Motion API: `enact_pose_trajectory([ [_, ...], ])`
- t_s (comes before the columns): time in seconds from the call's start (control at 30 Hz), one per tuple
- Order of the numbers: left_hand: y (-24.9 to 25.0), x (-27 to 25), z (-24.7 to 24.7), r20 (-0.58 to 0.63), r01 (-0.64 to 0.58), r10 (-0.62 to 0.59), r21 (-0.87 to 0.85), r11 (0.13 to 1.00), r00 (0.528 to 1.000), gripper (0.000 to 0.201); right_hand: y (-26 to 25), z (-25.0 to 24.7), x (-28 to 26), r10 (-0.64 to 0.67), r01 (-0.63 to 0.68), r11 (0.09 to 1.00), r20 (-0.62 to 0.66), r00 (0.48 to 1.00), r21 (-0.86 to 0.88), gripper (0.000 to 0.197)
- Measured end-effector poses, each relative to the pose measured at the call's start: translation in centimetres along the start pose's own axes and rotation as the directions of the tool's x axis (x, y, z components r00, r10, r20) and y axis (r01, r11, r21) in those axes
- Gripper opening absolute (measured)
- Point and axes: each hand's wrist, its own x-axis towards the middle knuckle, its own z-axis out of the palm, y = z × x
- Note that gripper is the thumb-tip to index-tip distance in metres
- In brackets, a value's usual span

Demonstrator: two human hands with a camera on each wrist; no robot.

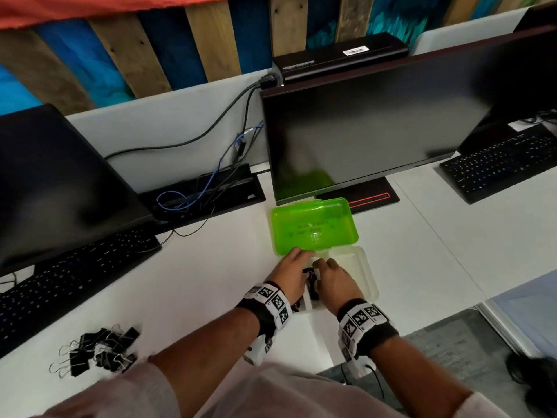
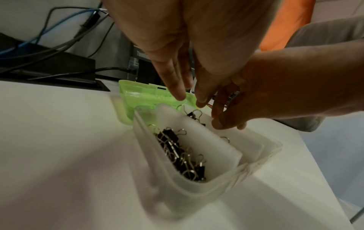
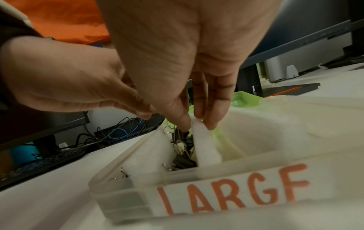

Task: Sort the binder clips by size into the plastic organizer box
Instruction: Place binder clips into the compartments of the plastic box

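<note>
The translucent organizer box [image 1: 363, 274] lies with its green lid [image 1: 313, 227] folded back; an orange "LARGE" label [image 3: 232, 194] marks its near wall. Small black binder clips [image 2: 181, 154] fill the leftmost compartment, and a few more clips [image 3: 182, 137] lie in the one beside it. My right hand [image 3: 197, 123] pinches the top edge of a white divider [image 3: 206, 149] between thumb and fingers. My left hand [image 2: 190, 95] hovers over the box with straight fingers and holds nothing. A loose pile of black clips [image 1: 99, 348] lies on the desk at the far left.
A monitor [image 1: 376, 116] stands just behind the box, with a second monitor [image 1: 60, 182] and a keyboard [image 1: 69, 282] to the left. Cables and a black tray [image 1: 205, 191] sit between them. The desk's front edge runs close behind my right wrist.
</note>
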Motion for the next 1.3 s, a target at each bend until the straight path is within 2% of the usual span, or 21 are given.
enact_pose_trajectory([
  [0.07,-0.6,-0.5,-0.3,0.021,0.013,-0.013,0.016,1.0,1.0,0.046,-0.4,0.2,0.3,-0.008,0.008,1.0,0.014,1.0,0.001,0.03],
  [0.13,-1.1,-0.9,-0.5,0.093,-0.02,0.008,0.121,0.993,0.996,0.045,-0.7,0.4,0.6,-0.014,0.014,1.0,0.007,1.0,-0.001,0.025],
  [0.23,-1.5,-1.0,-0.4,0.198,-0.152,0.077,0.396,0.906,0.977,0.042,-1.0,0.5,0.9,0.002,-0.002,1.0,-0.003,1.0,0.011,0.02],
  [0.3,-1.4,-0.9,-0.3,0.203,-0.185,0.092,0.508,0.841,0.975,0.037,-1.0,0.4,0.9,0.017,-0.017,1.0,0.003,1.0,0.015,0.02],
  [0.47,-0.6,-0.3,0.0,0.195,-0.23,0.136,0.629,0.743,0.971,0.038,-0.9,0.2,0.9,0.052,-0.052,0.999,0.029,0.998,0.007,0.029],
  [0.63,-0.2,-0.1,0.5,0.296,-0.261,0.057,0.713,0.651,0.953,0.04,-0.9,0.4,0.7,0.044,-0.044,0.999,0.019,0.999,0.013,0.03],
  [0.7,-0.3,0.0,0.5,0.255,-0.22,0.059,0.669,0.71,0.965,0.041,-0.9,0.5,0.7,0.035,-0.035,0.999,0.01,0.999,-0.003,0.03],
  [0.83,-0.6,-0.3,-0.5,0.096,-0.178,0.151,0.446,0.877,0.984,0.042,-0.8,0.7,0.9,0.018,-0.018,0.999,0.013,1.0,-0.033,0.032],
  [0.93,-1.9,-1.5,-2.2,-0.039,-0.145,0.166,0.318,0.937,0.985,0.043,-1.2,0.4,0.9,-0.001,-0.001,0.996,-0.026,1.0,-0.084,0.032],
  [1.03,-5.2,-3.6,-4.0,-0.156,-0.004,0.047,0.263,0.965,0.987,0.036,-3.0,0.0,1.4,-0.145,0.126,0.979,-0.115,0.983,-0.158,0.039],
  [1.13,-9.6,-7.3,-5.2,-0.219,0.187,-0.138,0.223,0.957,0.966,0.035,-6.5,0.8,2.0,-0.339,0.322,0.937,-0.122,0.933,-0.138,0.043],
  [1.2,-12.3,-10.6,-5.5,-0.226,0.297,-0.252,0.199,0.934,0.941,0.037,-9.2,2.1,2.2,-0.441,0.434,0.896,-0.063,0.896,-0.098,0.04],
  [1.3,-15.3,-15.7,-5.9,-0.219,0.439,-0.402,0.162,0.884,0.889,0.044,-13.0,4.7,2.2,-0.564,0.574,0.817,0.131,0.815,-0.054,0.035],
])
